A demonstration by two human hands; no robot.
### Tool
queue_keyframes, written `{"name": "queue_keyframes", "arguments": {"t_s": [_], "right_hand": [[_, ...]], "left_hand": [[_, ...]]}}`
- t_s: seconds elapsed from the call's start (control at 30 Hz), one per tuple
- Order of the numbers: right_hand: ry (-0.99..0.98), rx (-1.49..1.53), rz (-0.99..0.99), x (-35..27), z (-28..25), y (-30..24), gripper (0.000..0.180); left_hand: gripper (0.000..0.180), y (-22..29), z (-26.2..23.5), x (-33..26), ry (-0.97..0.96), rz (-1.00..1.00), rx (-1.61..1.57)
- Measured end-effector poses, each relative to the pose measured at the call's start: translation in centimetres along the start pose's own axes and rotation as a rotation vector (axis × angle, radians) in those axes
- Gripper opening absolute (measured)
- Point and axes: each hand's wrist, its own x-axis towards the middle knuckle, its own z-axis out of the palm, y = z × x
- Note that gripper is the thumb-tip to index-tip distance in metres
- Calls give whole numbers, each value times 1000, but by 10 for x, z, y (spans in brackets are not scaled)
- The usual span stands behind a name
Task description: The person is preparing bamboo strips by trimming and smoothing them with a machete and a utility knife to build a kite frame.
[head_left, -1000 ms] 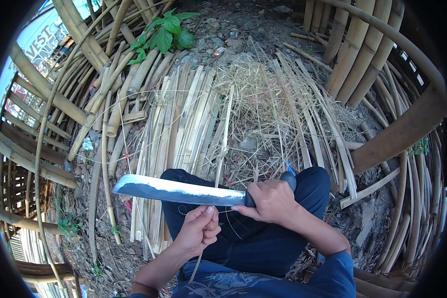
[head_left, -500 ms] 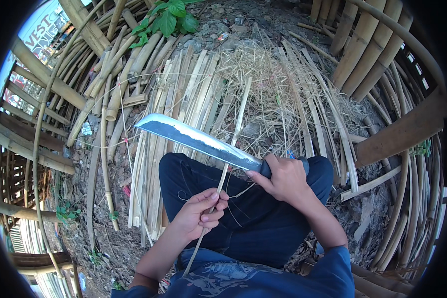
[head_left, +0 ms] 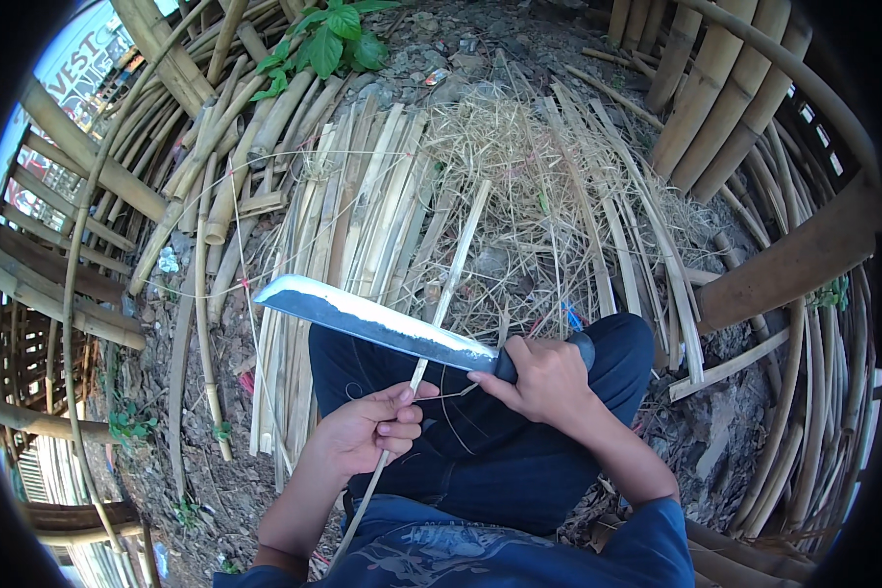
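My right hand (head_left: 544, 380) is wrapped round the dark handle of a machete (head_left: 372, 326), whose wide blade points left above my lap. A thin bamboo strip (head_left: 465, 240) runs from near my belly, under the blade, out toward the pile of shavings. Below the blade, my left hand (head_left: 377, 428) pinches this strip between thumb and fingers. The blade lies across the strip, a little beyond my left fingertips. Thin curled slivers (head_left: 451, 394) hang from the strip between my two hands.
Split bamboo slats (head_left: 363, 211) lie side by side in front of me, with a heap of shavings (head_left: 500, 147) to their right. Bamboo poles (head_left: 720, 93) stand at the right and more are stacked at the left. A leafy plant (head_left: 338, 39) grows at the far side.
Both hands have shifted slightly left. The machete has come nearer to me along the strip, and the strip now tilts more and reaches closer to my body.
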Motion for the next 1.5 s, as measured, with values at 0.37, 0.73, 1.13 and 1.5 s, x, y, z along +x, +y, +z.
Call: {"name": "queue_keyframes", "arguments": {"t_s": [0.37,0.73,1.13,1.5], "right_hand": [[-25,34,-12,-8,13,-5,56],[20,113,-62,-13,16,-10,54],[-71,173,43,-12,6,-20,56],[-20,154,89,2,11,-14,57]], "left_hand": [[26,-13,-23,2,23,-98,-98],[37,-36,9,-6,156,-35,157],[41,-44,11,-19,291,123,506],[42,-31,12,-24,249,110,460]]}}
